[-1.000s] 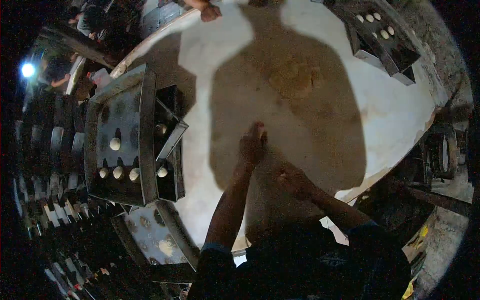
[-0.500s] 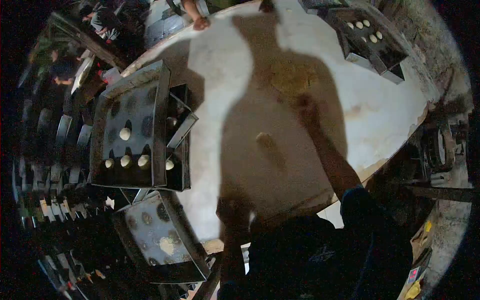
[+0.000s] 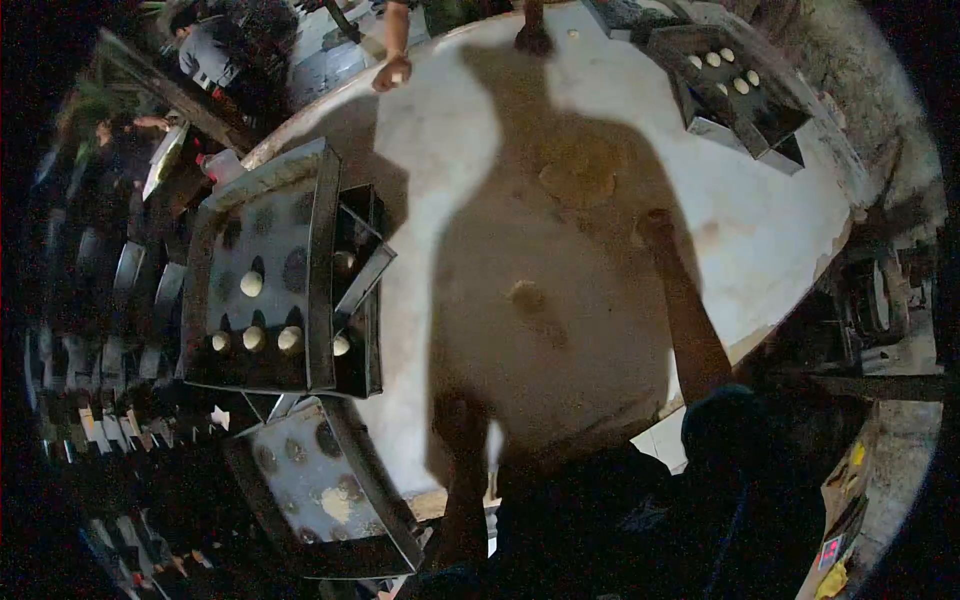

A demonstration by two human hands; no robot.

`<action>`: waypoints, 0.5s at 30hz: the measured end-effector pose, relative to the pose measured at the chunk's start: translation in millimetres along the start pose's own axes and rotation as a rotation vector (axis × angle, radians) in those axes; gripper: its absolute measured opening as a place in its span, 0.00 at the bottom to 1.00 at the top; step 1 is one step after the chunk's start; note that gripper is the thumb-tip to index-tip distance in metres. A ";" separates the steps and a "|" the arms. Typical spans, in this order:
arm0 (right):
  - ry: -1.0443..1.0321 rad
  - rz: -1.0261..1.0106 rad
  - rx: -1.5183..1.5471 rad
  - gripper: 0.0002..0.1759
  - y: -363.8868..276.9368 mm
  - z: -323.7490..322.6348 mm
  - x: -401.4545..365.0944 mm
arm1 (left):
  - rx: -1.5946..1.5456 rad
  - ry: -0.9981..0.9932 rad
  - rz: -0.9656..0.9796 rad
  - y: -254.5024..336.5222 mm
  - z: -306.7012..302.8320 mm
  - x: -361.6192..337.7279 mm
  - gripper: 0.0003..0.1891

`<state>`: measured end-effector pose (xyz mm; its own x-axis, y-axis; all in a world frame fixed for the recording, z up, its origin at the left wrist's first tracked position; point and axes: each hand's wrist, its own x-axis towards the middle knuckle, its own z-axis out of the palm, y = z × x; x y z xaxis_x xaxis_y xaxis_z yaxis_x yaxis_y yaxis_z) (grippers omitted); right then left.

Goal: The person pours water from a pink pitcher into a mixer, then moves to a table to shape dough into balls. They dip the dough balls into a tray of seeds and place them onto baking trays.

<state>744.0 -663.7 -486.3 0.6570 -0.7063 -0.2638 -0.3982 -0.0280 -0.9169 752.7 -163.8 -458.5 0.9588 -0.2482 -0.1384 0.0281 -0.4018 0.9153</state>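
In deep shadow, my right hand is over the right part of the pale table; its fingers look curled in, and whatever they may hold is hidden. My left hand hangs dark near the table's front edge, its fingers too dim to make out. Between the two hands, a small dough ball lies on the tabletop. Farther off is a flat, yellowish-brown round patch, left of and beyond my right hand; I cannot tell what it is made of.
Stacked black metal trays with several dough balls stand at left, above a lower tray. Another tray with dough balls is at far right. One co-worker's hand and another person's hand are at the far edge.
My right hand has moved right, away from the brownish patch, and looks more closed. At the far edge, a co-worker's hand reaches farther in, and the other person's hand shows more.
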 end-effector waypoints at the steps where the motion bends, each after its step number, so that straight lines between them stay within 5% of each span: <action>1: -0.017 0.045 -0.013 0.21 6.3 5.3 -30.2 | -0.014 0.001 -0.002 -0.2 -3.4 -2.7 0.10; 3: -0.067 0.179 -0.031 0.22 15.2 25.1 -96.7 | 0.591 -0.217 0.015 -3.2 -12.8 -10.6 0.22; 4: -0.099 0.246 -0.046 0.22 13.2 37.4 -130.5 | 0.579 -0.212 0.007 1.1 -13.6 -15.3 0.22; 5: -0.109 0.239 -0.059 0.22 15.9 44.9 -154.6 | 0.599 -0.046 0.362 7.8 -16.1 -19.1 0.18; 6: -0.141 -0.270 -0.468 0.21 15.0 58.6 -186.1 | 0.613 0.130 0.719 11.2 -18.4 -21.1 0.14; 7: -0.155 -0.793 -0.859 0.20 -0.5 72.3 -214.8 | 0.611 0.148 0.718 -3.3 -17.5 -24.2 0.14; 9: -0.342 -0.144 -0.229 0.17 -46.3 80.1 -253.2 | 0.504 0.061 0.272 -48.5 -13.2 -33.0 0.18; 10: -0.271 -0.608 -0.521 0.16 1.8 77.1 -253.1 | 0.502 0.074 0.285 -62.8 -24.7 -45.0 0.18; 11: -0.174 -1.067 -0.808 0.16 47.8 73.6 -245.3 | 0.662 -0.113 0.273 -79.0 -42.0 -58.2 0.17; 12: -0.172 -1.074 -0.808 0.16 39.9 69.2 -247.4 | 0.818 -0.306 0.250 -87.3 -52.5 -61.0 0.17; 13: -0.468 -0.921 -0.972 0.17 18.8 59.4 -253.9 | 0.813 -0.301 0.247 -69.3 -54.9 -55.3 0.17; 14: -0.763 -0.740 -1.122 0.19 5.6 54.0 -254.2 | 0.489 -0.327 -0.011 -36.9 -59.9 -51.1 0.18; 15: -0.776 -0.734 -1.125 0.19 0.7 54.6 -243.6 | 0.161 -0.347 -0.269 -21.2 -65.2 -47.7 0.20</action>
<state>618.6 -453.0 -439.0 0.9339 0.2174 -0.2837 0.1237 -0.9414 -0.3139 724.9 -86.0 -446.7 0.7716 -0.3855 -0.5060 0.1922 -0.6169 0.7632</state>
